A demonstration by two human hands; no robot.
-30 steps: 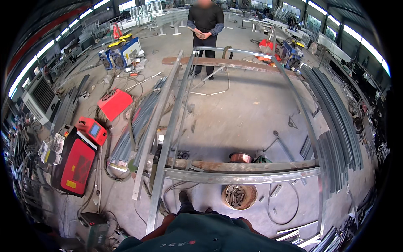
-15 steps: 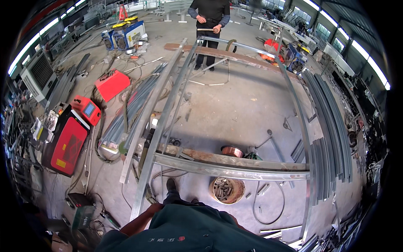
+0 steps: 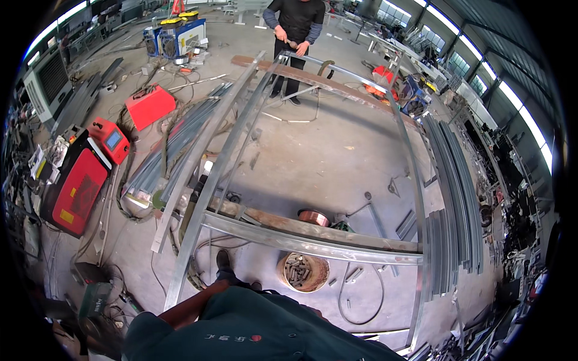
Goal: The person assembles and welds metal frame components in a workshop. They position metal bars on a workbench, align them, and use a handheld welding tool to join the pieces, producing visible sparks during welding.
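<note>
Neither of my hands shows. My bent left forearm (image 3: 195, 304) runs in beside my dark green shirt (image 3: 241, 328), and the hand at its end is hidden. Of my right arm only a sliver shows past the shirt. Before me lies a large rectangular frame of silver metal tubes (image 3: 313, 239), resting on rusty beams (image 3: 355, 90). At its far left corner a person (image 3: 298, 27) in dark clothes stands with a short wooden-handled tool (image 3: 292, 44) at the hands, too small to name surely.
A bucket of short metal pieces (image 3: 303, 272) stands by my feet, with a copper-coloured wire spool (image 3: 313, 218) beyond the near tube. Red machines (image 3: 78, 192) and cables lie left. Long metal profiles (image 3: 454, 192) are stacked right. A blue-and-white machine (image 3: 180, 39) stands far left.
My view has turned slightly, so the frame sits further left. The other person has lowered the tool toward the frame's far left corner, bringing both hands near it.
</note>
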